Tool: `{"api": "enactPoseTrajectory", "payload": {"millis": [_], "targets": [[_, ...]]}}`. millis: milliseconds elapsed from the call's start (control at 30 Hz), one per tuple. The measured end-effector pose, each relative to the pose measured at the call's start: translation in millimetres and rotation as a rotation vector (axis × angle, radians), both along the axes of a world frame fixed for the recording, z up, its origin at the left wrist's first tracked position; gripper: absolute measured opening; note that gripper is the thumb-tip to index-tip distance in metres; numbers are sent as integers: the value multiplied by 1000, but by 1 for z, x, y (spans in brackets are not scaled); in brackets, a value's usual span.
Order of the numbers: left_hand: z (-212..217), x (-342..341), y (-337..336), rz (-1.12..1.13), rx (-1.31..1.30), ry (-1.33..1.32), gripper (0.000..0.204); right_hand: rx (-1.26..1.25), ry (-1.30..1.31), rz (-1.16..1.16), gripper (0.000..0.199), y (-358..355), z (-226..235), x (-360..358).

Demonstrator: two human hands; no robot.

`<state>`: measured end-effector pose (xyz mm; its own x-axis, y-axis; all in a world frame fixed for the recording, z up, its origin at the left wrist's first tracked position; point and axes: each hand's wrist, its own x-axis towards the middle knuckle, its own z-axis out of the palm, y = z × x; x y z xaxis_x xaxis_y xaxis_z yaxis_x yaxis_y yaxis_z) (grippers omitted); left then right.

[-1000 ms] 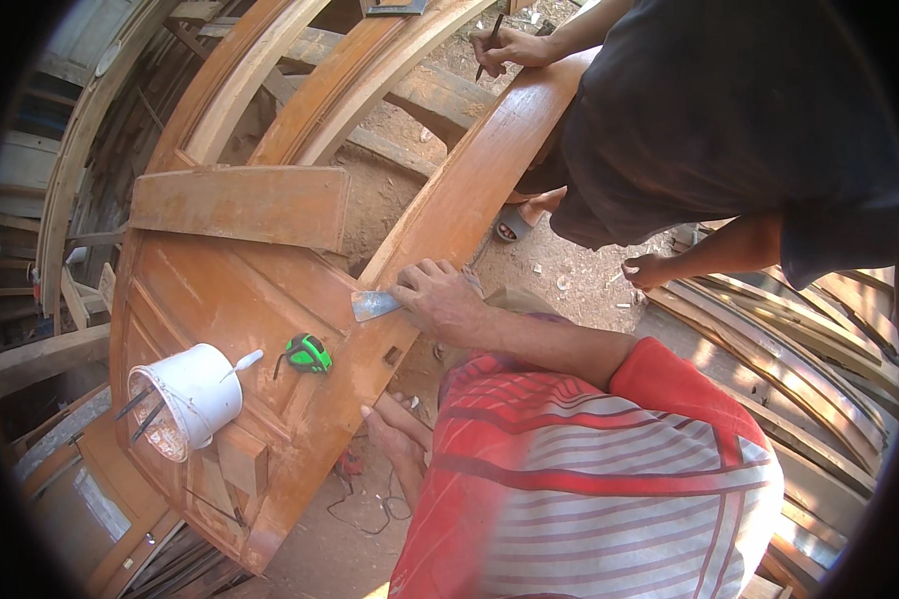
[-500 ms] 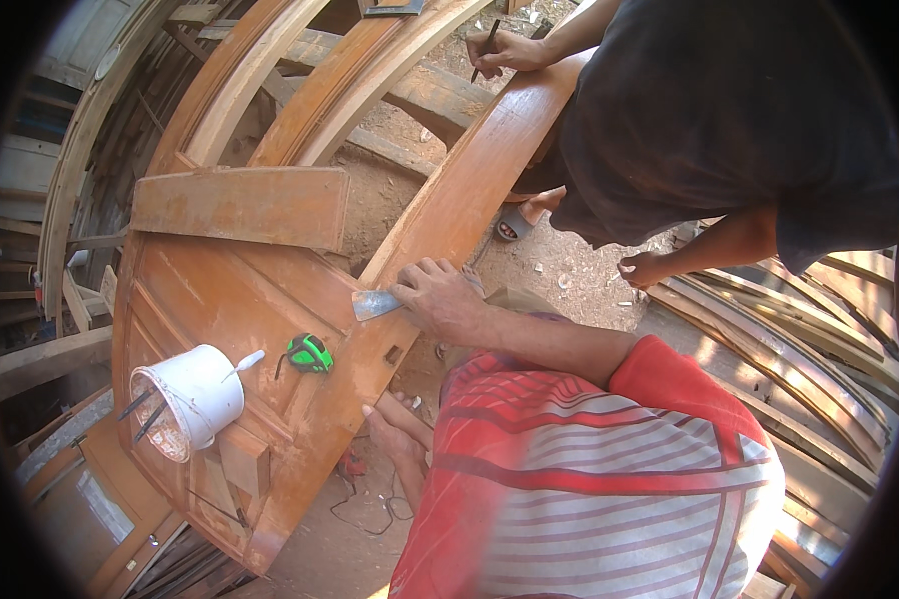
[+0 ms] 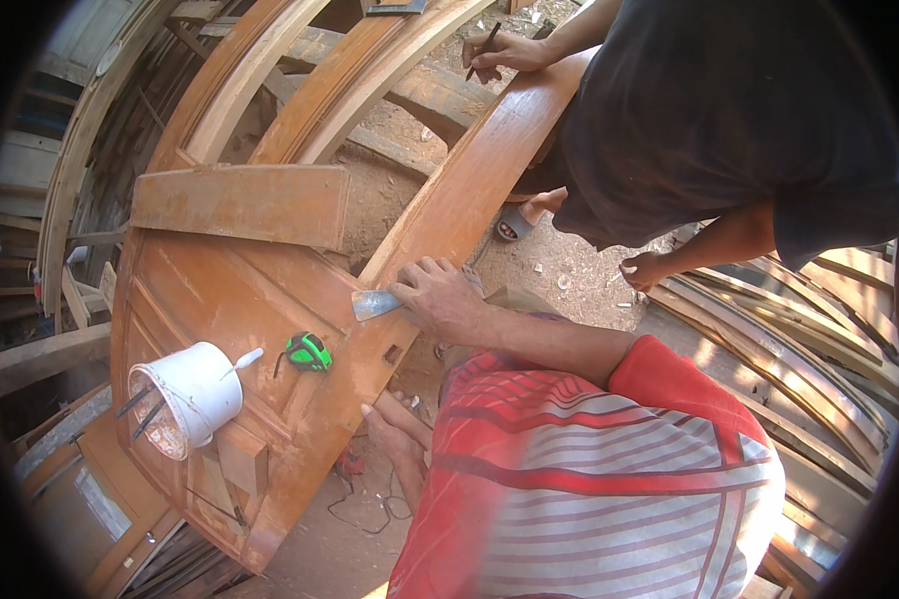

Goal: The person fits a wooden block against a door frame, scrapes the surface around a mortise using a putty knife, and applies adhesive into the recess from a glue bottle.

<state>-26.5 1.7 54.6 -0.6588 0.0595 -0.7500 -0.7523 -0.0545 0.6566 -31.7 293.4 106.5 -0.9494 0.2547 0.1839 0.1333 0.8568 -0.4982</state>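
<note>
Head view shows your two hands well apart along one side of the brown wooden door. Your right hand is closed round a scraper, whose flat metal blade lies over the door's side rail. Your left hand is at the door's outer edge, thumb against it; most of its fingers are hidden, so you cannot tell whether they grip. A small slot is cut into the door between your hands. On the door stand a white bucket and a green tape measure, and a loose board lies across it. Near the door's far end, a co-worker's hand holds a dark pencil
</note>
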Motion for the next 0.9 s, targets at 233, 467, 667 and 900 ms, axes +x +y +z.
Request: {"api": "enactPoseTrajectory", "payload": {"millis": [233,467,667,900], "targets": [[-1,-1,2,-24,10,45,71,-7,-1,-4,32,1,0,-1],[13,2,12,78,36,47,65,21,-10,1,34,-1,-2,-1],[29,2,26,109,49,0,55,-25,-32,-8,35,-3,3,0],[12,2,18,47,-6,55,55,-45,-19,-2,37,0,12,-2]]}}
